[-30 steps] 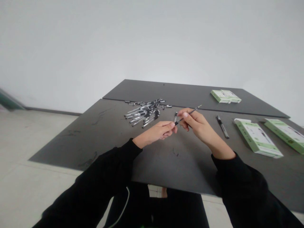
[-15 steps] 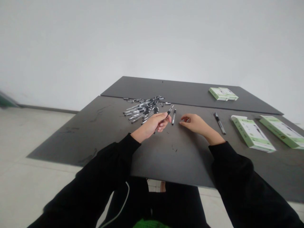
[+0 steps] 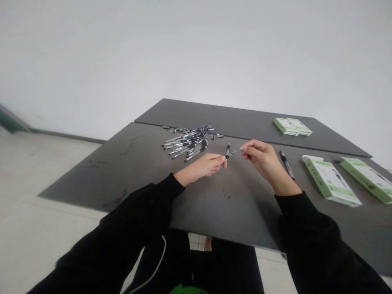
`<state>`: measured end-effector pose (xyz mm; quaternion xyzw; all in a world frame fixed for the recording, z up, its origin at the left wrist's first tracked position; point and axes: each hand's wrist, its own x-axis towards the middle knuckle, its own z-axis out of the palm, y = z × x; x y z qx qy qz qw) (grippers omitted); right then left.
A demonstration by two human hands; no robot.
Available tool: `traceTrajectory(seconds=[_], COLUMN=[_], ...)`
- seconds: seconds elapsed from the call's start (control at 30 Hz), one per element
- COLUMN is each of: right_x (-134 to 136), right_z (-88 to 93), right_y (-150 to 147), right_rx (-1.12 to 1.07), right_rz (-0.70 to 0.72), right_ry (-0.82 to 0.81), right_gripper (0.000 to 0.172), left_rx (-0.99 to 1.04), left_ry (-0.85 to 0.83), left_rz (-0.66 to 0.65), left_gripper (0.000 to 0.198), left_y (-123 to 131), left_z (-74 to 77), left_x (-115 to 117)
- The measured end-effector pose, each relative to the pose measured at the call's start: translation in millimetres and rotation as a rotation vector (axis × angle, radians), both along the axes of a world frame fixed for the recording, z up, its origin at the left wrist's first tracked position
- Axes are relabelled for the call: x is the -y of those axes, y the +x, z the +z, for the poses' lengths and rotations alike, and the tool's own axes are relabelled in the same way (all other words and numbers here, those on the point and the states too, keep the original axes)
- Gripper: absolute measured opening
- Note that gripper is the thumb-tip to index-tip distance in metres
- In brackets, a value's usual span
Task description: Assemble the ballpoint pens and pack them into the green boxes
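My left hand (image 3: pixel 210 164) is closed around a pen (image 3: pixel 230 155) with a black grip, its thin tip pointing right. To the right of that tip my right hand (image 3: pixel 262 158) pinches a tiny pale piece (image 3: pixel 241 149), too small to name surely; a short gap separates it from the tip. Just behind my left fingers a clear-and-black pen part (image 3: pixel 228 148) lies on the table, partly covered. Left of it spreads a heap of pen parts (image 3: pixel 186 143), clear barrels and black grips. A pen (image 3: pixel 287 165) rests to the right of my right hand.
Green-and-white pen boxes stand on the dark table (image 3: pixel 147 171): a near one (image 3: pixel 332 181) with its flap open, another box (image 3: pixel 367 175) at far right, and two boxes (image 3: pixel 292 126) at the back. A seam crosses the tabletop. A pale wall (image 3: pixel 196 53) rises behind.
My right hand has risen from the tabletop and now pinches a tiny pale piece. My left hand has moved right, its pen tilted flatter toward my right hand. The view has shifted slightly.
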<state>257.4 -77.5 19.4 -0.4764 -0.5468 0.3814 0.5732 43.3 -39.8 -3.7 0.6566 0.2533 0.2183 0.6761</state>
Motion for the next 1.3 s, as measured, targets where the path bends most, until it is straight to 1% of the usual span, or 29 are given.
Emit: traceTrajectory(seconds=[0.13, 0.27, 0.4, 0.53, 0.63, 0.77, 0.83, 0.93, 1.03, 1.07, 1.13, 1.23, 1.3], right_x=[2.6, 3.3, 3.0, 2.7, 3.8, 6.3, 7.4, 8.8, 10.1, 10.5, 11.4, 13.0, 14.5], right_z=[0.0, -0.4, -1.9, -6.0, -6.5, -3.2, -2.6, -4.7, -7.8, -8.1, -6.8, 1.0, 8.0], right_y=[-3.7, -6.0, -12.3, -19.0, -20.3, -18.0, -18.7, -24.6, -32.7, -34.5, -35.8, -31.6, -27.0], right_rx=[0.073, 0.153, 0.213, 0.154, 0.092, 0.041, 0.015, -0.06, -0.131, -0.141, -0.153, -0.176, -0.177], right_rz=[0.058, 0.066, 0.09, 0.11, 0.133, 0.143, 0.162, 0.218, 0.248, 0.247, 0.221, 0.14, 0.07], right_ry=[0.004, 0.017, 0.009, -0.01, -0.008, 0.031, 0.04, 0.026, 0.015, 0.021, 0.042, 0.08, 0.103], right_gripper=[0.012, 0.017, 0.021, 0.024, 0.024, 0.021, 0.019, 0.018, 0.018, 0.018, 0.019, 0.022, 0.023], left_rx=[-0.014, -0.013, -0.001, 0.003, 0.041, 0.097, 0.122, 0.13, 0.049, 0.026, 0.036, 0.098, 0.081], left_ry=[0.0, -0.005, -0.017, -0.058, -0.076, 0.07, 0.118, 0.148, 0.199, 0.201, 0.151, -0.079, -0.238], left_rz=[-0.01, -0.014, -0.016, 0.008, 0.023, 0.073, 0.111, 0.176, 0.244, 0.238, 0.157, -0.051, -0.136], left_gripper=[0.032, 0.032, 0.032, 0.035, 0.034, 0.024, 0.022, 0.027, 0.034, 0.035, 0.039, 0.051, 0.059], left_y=[0.6, 0.5, 1.0, 2.5, 3.2, 2.7, 2.7, 4.1, 6.5, 7.0, 7.1, 4.4, 2.1], left_z=[0.6, 0.5, -2.9, -6.8, -5.9, -3.0, -3.9, -8.5, -12.5, -12.9, -12.4, -9.1, -6.0], left_x=[1.1, 1.9, -0.1, -3.2, -2.4, -0.7, -1.8, -4.9, -6.8, -6.9, -6.6, -4.9, -3.2])
